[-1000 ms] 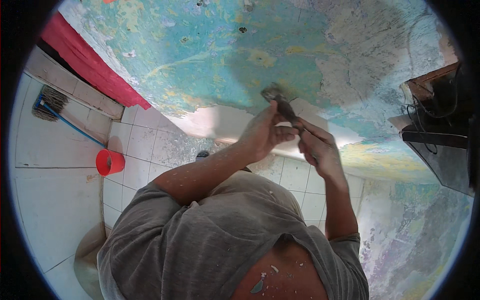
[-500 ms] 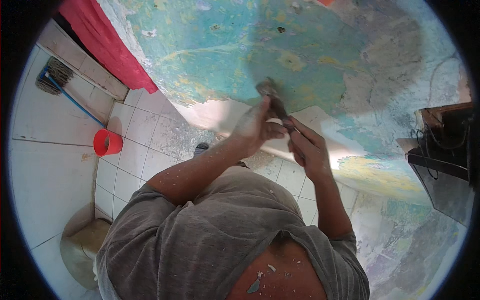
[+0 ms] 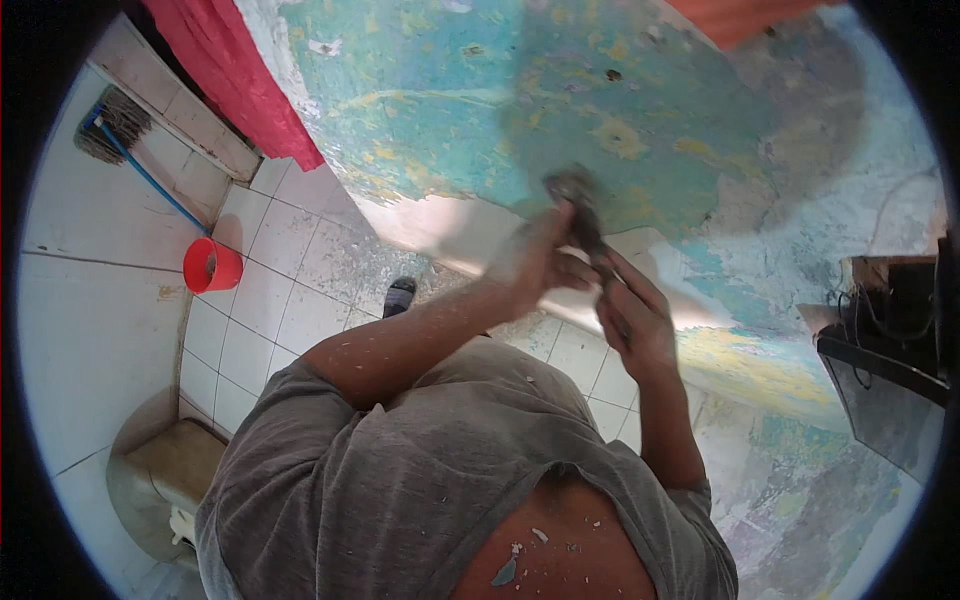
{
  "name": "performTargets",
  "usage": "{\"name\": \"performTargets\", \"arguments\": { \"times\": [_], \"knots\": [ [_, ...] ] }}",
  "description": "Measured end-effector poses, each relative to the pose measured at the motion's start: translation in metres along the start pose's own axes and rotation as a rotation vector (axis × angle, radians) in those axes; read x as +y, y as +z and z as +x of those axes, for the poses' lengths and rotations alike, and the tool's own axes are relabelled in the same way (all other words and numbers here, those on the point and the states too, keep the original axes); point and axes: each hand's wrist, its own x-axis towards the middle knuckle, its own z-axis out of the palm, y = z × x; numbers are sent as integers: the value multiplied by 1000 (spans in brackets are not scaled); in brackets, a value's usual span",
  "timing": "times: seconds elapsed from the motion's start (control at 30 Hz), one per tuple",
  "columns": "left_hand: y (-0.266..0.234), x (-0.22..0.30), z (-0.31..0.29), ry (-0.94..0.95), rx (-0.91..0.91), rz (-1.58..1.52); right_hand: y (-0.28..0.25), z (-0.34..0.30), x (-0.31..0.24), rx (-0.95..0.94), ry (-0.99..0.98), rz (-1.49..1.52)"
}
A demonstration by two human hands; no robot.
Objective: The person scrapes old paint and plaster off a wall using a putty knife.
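Observation:
Both of my hands grip a dark scraper (image 3: 584,230), held at a slant in front of a wall (image 3: 420,130) with patchy turquoise and yellow paint. My left hand (image 3: 535,260) is closed around it near the upper end, the thumb pointing up along the tool. Lower on the handle, my right hand (image 3: 640,318) is wrapped round it. The broad head of the scraper is smeared by motion, so its exact shape and whether it touches the wall cannot be made out. Below the turquoise area lies a bare whitish patch (image 3: 440,222).
To the left, a red bucket (image 3: 212,266) stands on the white tiled floor (image 3: 300,262), near a blue-handled mop (image 3: 150,185). Pink cloth (image 3: 235,75) hangs at upper left. On the right is a dark box-like fixture (image 3: 885,350) with loose wires. Paint flakes dot my shirt and arm.
My hands and the scraper appear slightly farther right and lower in the picture. The wall has also shifted right, and more of an orange-red patch shows at the top.

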Motion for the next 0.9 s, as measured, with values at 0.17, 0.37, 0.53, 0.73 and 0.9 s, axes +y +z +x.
{"name": "performTargets", "arguments": {
  "times": [0.17, 0.37, 0.53, 0.73, 0.9],
  "knots": [
    [0, 12, 0, -16, -60, -12, 14, 4, -1, 38, -45, -10],
    [-79, 69, 1, 252, 48, -103, 86, 88, -5, -196, 19, -194],
    [-51, 61, -21, 351, 280, 58, 74, 68, 26, -53, -656, -837],
    [-28, 33, -38, 199, 93, 152, 39, 29, 21, -134, -203, -196],
    [-7, 28, -32, 164, -71, 45, 28, 19, 8, -239, 24, 382]
  ]
}}
